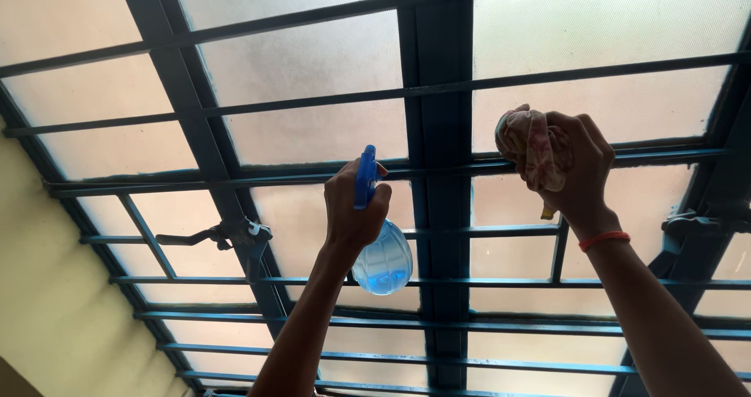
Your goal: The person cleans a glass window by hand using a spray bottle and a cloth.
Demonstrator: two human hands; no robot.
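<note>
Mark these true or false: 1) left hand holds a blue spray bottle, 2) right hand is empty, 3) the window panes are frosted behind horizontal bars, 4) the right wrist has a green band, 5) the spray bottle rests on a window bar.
1) True. The left hand grips a spray bottle with a blue head and a clear body of blue liquid.
2) False. The right hand clutches a bunched cloth of pinkish pattern.
3) True. The frosted panes sit behind blue horizontal bars.
4) False. The wrist band is red-orange.
5) False. The bottle is held up in the hand, hanging below the fist.
</note>
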